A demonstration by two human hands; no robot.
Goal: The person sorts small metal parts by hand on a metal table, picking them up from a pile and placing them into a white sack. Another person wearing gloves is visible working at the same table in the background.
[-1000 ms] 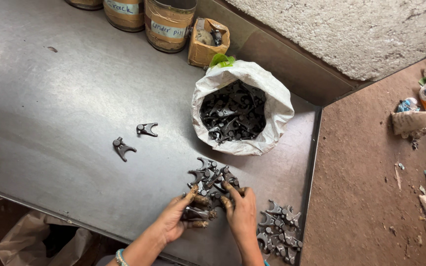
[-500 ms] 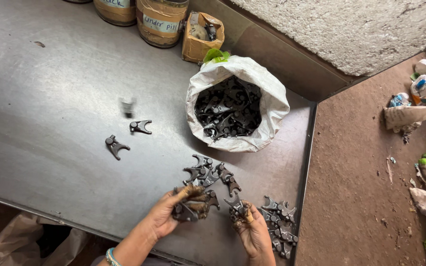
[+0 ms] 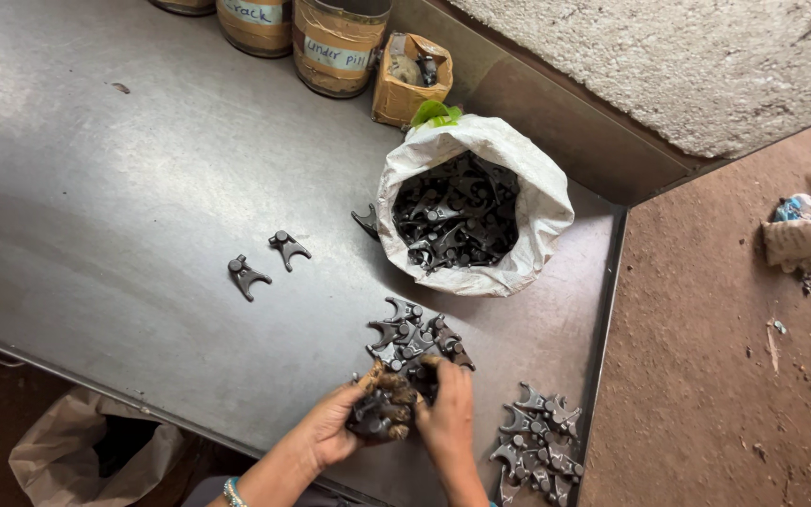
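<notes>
Both hands (image 3: 396, 422) clutch dark forked parts (image 3: 379, 413) (steel table (image 3: 96, 169)).

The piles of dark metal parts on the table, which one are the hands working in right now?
The middle pile, just below the white sack. Both hands, left hand and right hand, grip parts at its near edge; the right-hand pile lies untouched.

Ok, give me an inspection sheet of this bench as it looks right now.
Surface: grey metal table, scuffed.
Job's things: dark forked metal parts, pile by the hands, second pile at the right edge, two loose parts.
Clutter: white sack full of parts, cardboard box, taped tins.
Hands: left hand and right hand together grip a handful of parts.
Cables: nothing seen.
Surroundings: brown floor with litter, concrete wall.
</notes>
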